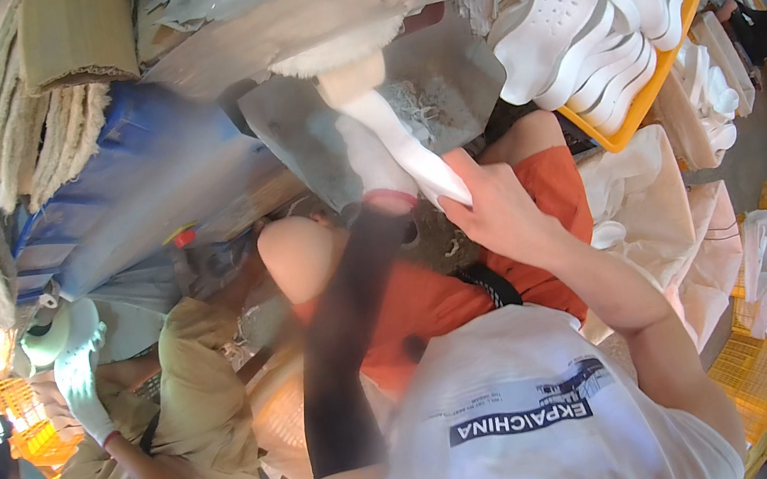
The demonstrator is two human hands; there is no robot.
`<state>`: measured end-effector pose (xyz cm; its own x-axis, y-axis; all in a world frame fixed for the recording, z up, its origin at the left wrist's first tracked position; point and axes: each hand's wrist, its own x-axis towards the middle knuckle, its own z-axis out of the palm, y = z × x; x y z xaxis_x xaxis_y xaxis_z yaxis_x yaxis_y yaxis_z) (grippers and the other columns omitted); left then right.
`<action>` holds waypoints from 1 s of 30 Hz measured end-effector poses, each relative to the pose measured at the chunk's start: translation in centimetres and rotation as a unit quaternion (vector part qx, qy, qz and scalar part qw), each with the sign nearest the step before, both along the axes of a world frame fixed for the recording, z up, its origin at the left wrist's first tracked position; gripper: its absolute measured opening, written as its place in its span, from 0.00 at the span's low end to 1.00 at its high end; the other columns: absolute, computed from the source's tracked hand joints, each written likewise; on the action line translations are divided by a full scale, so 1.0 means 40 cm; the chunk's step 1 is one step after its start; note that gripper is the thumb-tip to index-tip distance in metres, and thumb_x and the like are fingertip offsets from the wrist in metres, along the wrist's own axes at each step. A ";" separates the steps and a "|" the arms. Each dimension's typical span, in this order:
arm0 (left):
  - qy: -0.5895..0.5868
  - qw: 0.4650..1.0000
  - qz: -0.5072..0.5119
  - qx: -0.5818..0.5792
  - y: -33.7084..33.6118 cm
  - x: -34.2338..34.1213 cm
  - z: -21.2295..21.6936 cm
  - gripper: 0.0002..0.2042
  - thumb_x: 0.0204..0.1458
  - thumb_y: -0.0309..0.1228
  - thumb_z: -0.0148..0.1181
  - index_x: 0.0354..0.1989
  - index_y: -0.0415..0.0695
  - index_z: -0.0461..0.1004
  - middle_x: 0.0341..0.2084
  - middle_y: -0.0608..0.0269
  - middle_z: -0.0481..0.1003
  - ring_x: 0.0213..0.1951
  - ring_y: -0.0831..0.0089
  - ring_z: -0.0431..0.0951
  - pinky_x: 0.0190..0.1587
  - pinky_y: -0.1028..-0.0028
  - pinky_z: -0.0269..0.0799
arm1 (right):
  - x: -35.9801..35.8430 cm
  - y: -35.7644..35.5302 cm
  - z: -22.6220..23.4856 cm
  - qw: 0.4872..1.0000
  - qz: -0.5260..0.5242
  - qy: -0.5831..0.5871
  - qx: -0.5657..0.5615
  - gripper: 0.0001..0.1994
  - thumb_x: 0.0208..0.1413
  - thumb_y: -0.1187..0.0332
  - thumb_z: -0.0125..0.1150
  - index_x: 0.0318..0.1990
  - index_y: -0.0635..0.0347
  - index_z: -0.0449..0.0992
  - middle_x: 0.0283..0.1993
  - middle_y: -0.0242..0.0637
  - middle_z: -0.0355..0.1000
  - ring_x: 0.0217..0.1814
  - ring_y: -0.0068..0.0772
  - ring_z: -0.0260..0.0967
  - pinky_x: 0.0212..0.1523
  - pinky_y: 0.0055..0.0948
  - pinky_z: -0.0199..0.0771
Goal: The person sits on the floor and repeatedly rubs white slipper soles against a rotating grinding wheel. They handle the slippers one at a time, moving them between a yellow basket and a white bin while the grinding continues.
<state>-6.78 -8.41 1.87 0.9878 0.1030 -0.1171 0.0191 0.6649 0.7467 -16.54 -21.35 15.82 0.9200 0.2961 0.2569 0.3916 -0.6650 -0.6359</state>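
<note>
A long white shoe sole point(409, 149) is held up in front of me, between both hands. My left hand point(373, 162), in a white glove with a pink cuff and a black sleeve behind it, wraps the sole's middle. My bare right hand point(498, 208) pinches the sole's near end. The sole's far end touches a pale fuzzy wheel point(337, 48) in front of a grey metal plate point(454, 85). My knee and orange shorts point(435, 302) lie below the hands.
An orange crate point(638, 114) at the upper right holds several stacked white soles point(591, 22). At the left, a co-worker in tan clothes point(188, 394) holds a pale sole point(55, 335) with a white-gloved hand. A blue machine cover point(140, 179) and frayed fibre mats point(30, 126) are at the upper left.
</note>
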 end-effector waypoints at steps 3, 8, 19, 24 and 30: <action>-0.028 0.958 -0.017 0.286 0.023 0.044 -0.028 0.15 0.71 0.42 0.46 0.45 0.47 0.76 0.37 0.65 0.78 0.39 0.71 0.78 0.41 0.67 0.75 | 0.030 -0.002 -0.099 1.000 -0.024 -0.008 0.015 0.12 0.59 0.75 0.63 0.47 0.65 0.69 0.28 0.58 0.74 0.34 0.67 0.75 0.32 0.54 0.73; -0.025 1.000 -0.019 0.003 0.014 0.103 -0.093 0.16 0.72 0.44 0.45 0.50 0.47 0.75 0.42 0.64 0.78 0.43 0.70 0.78 0.46 0.65 0.75 | 0.214 0.093 -0.234 0.995 -0.076 -0.058 -0.026 0.10 0.57 0.71 0.62 0.43 0.63 0.69 0.27 0.51 0.77 0.32 0.61 0.77 0.33 0.55 0.75; -0.001 0.996 -0.055 -0.072 0.040 0.088 -0.025 0.19 0.71 0.46 0.46 0.56 0.45 0.73 0.49 0.60 0.77 0.50 0.65 0.77 0.54 0.62 0.73 | 0.237 0.060 -0.226 0.965 -0.004 0.168 0.202 0.23 0.46 0.66 0.69 0.50 0.66 0.75 0.37 0.50 0.78 0.42 0.47 0.78 0.44 0.43 0.76; 0.003 0.998 -0.037 -0.048 0.054 -0.019 -0.036 0.21 0.71 0.47 0.47 0.59 0.44 0.71 0.52 0.59 0.77 0.54 0.63 0.77 0.58 0.61 0.71 | 0.056 -0.074 -0.113 0.972 0.051 0.186 0.135 0.35 0.46 0.64 0.72 0.63 0.67 0.67 0.52 0.53 0.75 0.52 0.42 0.76 0.53 0.39 0.76; -0.026 0.983 -0.063 -0.173 0.150 0.039 -0.051 0.29 0.68 0.50 0.50 0.68 0.40 0.66 0.61 0.52 0.73 0.61 0.57 0.73 0.67 0.55 0.66 | 0.012 -0.074 -0.057 0.832 -0.040 0.409 0.373 0.29 0.55 0.67 0.69 0.63 0.74 0.72 0.55 0.44 0.78 0.59 0.33 0.76 0.61 0.35 0.74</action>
